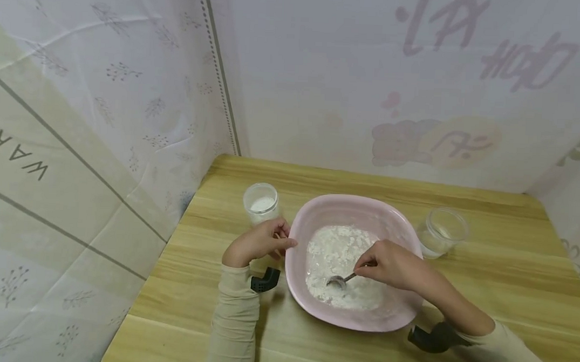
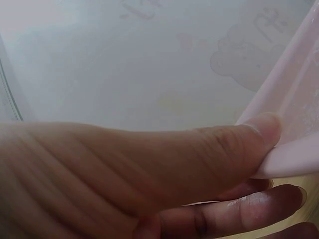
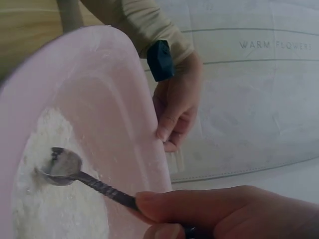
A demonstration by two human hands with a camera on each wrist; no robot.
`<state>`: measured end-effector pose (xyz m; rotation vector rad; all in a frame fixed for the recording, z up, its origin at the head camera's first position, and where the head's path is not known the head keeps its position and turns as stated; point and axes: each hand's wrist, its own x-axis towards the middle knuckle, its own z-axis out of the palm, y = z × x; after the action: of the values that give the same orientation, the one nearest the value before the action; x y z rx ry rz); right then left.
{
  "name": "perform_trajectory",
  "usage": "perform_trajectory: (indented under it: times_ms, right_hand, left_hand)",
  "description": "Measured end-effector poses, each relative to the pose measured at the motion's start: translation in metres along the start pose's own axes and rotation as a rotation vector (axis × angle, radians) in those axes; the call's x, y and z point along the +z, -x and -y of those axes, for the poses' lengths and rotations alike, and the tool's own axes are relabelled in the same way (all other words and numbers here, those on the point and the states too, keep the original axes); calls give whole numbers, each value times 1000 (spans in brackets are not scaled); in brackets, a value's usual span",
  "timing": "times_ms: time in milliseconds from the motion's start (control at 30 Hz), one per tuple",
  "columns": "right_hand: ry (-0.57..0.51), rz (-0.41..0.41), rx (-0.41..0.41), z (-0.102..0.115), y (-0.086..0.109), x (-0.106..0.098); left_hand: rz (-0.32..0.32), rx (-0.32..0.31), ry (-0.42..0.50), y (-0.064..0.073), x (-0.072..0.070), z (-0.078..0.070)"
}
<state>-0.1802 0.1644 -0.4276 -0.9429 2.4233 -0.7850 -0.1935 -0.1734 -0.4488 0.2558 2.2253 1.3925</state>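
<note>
A pink plastic basin (image 1: 309,306) stands on the table with white flour (image 1: 338,248) and some wet-looking patches over its bottom. My left hand (image 1: 260,242) grips the basin's left rim, thumb on top and fingers beneath, as the left wrist view shows. My right hand (image 1: 388,263) reaches over the right rim and holds a metal spoon (image 3: 62,167) by its dark, patterned handle. The spoon's round bowl rests at the flour's surface, with some white stuff clinging to it. In the right wrist view the handle's far end is hidden by my fingers.
Behind my left hand stands a clear jar (image 1: 261,198) with white powder inside. Right of the basin is another clear jar (image 1: 443,231), its contents hard to make out. The wood-grain table (image 1: 500,266) meets printed cloth walls (image 1: 313,95) at the back and left.
</note>
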Motion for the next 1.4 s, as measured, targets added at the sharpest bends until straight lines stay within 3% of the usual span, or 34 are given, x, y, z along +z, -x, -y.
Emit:
perform_trajectory:
  times_ms: [300, 567, 933, 1167, 1400]
  right_hand:
    - [-79, -3, 111, -21, 30, -18]
    - [-20, -69, 237, -36, 42, -37]
    - [13, -201, 330, -51, 29, -46]
    - [-133, -232, 393, -57, 12, -45]
    - [-337, -237, 300, -62, -11, -36]
  left_hand:
    - [-1, -8, 3, 0, -3, -1]
    - [-4, -6, 0, 2, -7, 1]
    - [-3, -2, -16, 0, -7, -2]
    - [-1, 6, -4, 1, -4, -1]
    - [7, 3, -2, -2, -1, 1]
